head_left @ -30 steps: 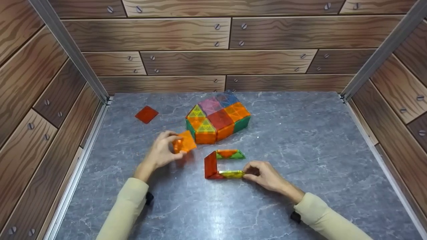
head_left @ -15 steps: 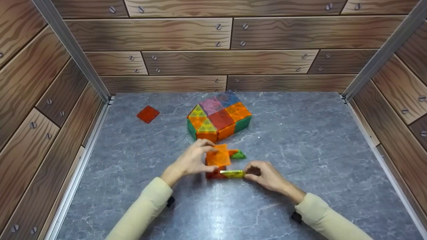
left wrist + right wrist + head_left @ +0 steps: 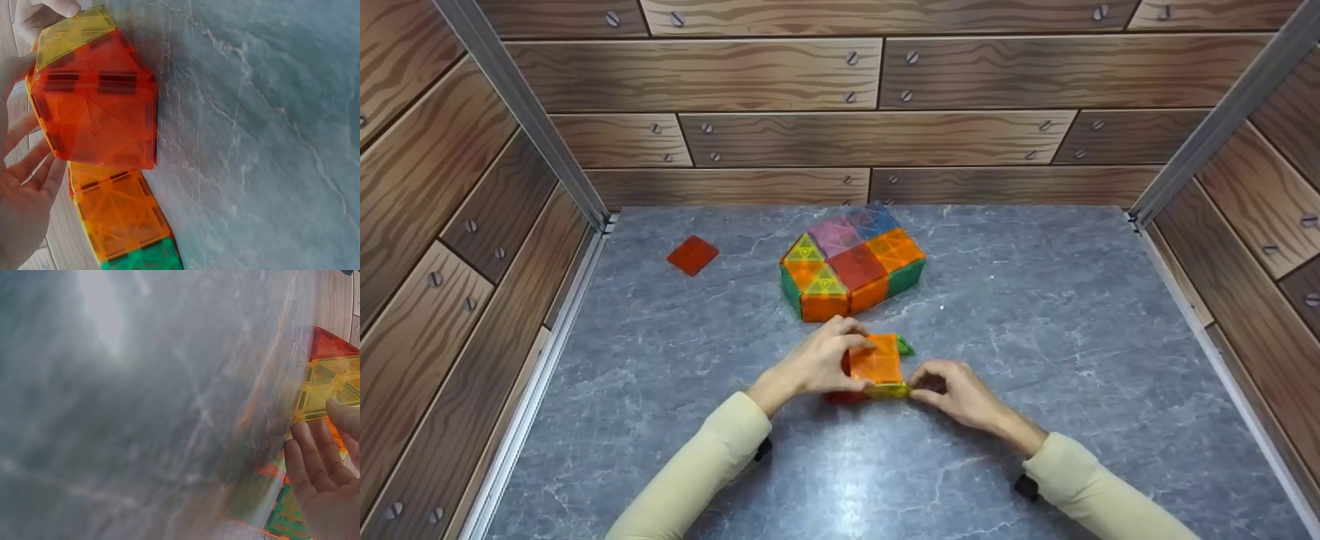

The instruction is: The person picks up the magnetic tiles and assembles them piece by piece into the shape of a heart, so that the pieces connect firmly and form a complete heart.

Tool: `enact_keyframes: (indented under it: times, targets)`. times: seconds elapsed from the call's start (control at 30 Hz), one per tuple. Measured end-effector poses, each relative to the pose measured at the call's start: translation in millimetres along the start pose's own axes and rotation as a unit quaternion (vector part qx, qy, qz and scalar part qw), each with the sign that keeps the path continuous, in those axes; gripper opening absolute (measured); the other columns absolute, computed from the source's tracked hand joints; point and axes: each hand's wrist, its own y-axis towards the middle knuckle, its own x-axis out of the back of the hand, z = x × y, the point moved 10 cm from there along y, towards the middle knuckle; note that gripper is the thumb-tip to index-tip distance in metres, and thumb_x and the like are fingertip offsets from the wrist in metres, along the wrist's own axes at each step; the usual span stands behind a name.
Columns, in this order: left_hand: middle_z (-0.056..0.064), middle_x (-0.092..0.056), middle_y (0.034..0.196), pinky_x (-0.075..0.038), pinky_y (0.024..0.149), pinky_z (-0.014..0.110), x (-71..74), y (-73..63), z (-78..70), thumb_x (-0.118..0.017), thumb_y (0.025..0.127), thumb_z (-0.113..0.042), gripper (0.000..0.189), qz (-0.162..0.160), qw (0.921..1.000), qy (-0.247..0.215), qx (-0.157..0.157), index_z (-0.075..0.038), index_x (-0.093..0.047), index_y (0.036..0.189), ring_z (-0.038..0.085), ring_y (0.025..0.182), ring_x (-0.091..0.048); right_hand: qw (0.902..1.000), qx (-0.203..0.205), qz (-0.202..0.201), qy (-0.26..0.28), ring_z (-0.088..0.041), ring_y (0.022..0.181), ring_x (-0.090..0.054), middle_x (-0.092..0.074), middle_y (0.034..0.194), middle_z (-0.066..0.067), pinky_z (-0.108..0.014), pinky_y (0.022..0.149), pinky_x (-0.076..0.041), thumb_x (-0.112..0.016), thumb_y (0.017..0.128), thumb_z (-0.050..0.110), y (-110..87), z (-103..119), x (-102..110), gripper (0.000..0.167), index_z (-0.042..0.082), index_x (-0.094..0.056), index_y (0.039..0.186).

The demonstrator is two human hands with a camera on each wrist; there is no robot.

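Note:
My left hand [image 3: 817,361] holds a translucent orange square magnetic tile [image 3: 877,360] by its edges, thumb at the near side and fingers at the far side. The tile lies flat across the top of a small upright build. In the left wrist view that build shows a red square tile [image 3: 93,124] as one wall, joined to a red triangle [image 3: 115,61] and a yellow tile [image 3: 67,36]. With thumb and fingertips my right hand [image 3: 956,395] pinches the end of the yellow tile wall. A green triangular tile [image 3: 905,346] sticks out at the build's far right corner.
Behind stands a larger closed build of magnetic tiles [image 3: 855,266] with orange, red, pink, blue, yellow and green faces. A loose red square tile [image 3: 693,255] lies at the back left. Wood-patterned walls [image 3: 780,139] enclose the grey marbled table [image 3: 1035,322].
My left hand has carried the orange square tile rightward from beside the larger build onto the small build's top. My right hand has stayed at the yellow tile.

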Motion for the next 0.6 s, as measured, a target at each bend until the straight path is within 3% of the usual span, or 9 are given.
enact_keyframes:
  times: [0.6]
  targets:
    - [0.007, -0.065, 0.141, -0.052, 0.111, 0.041, 0.3, -7.6, 4.3, -0.081, 0.089, -0.054, 0.06, -0.004, 1.0, 0.008, 0.002, -0.014, -0.073, 0.131, 0.025, 0.127, -0.058, 1.0, 0.006, -0.002, 0.004, -0.006, 0.086, -0.07, -0.079, 0.099, -0.006, -0.021, 0.077, -0.058, -0.077, 0.096, 0.016, 0.0, -0.1, -1.0, 0.006, 0.013, -0.077, 0.102]
